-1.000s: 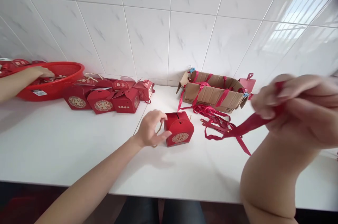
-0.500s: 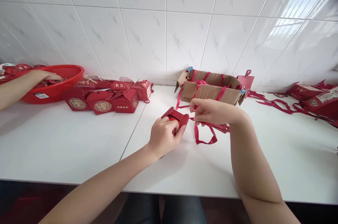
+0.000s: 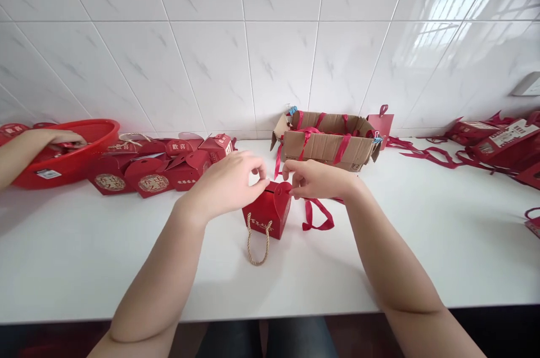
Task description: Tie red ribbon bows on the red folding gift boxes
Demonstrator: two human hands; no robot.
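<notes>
A small red gift box [image 3: 264,211] with gold lettering stands in front of me, its gold rope handle [image 3: 258,259] hanging down the near face. My left hand [image 3: 223,183] hovers over the left top of the box, slightly blurred, fingers curved with a gap between thumb and forefinger and nothing visible in them. At the right flap, my right hand [image 3: 318,179] has its fingers pinched on a dark red ribbon [image 3: 318,227], most of which is hidden by the hand. The rest of the ribbon curls on the table to the right.
Behind stands a cardboard box [image 3: 320,147] wrapped with red ribbons and clips. Several finished red boxes [image 3: 152,175] sit at left, near a red basket [image 3: 50,164] where another person's hand [image 3: 54,138] reaches in. More red boxes [image 3: 500,138] and ribbons lie right.
The red box now stands with its front and rope handle showing. My left hand has let go of it and risen to its top left. My right hand has come to the right flap.
</notes>
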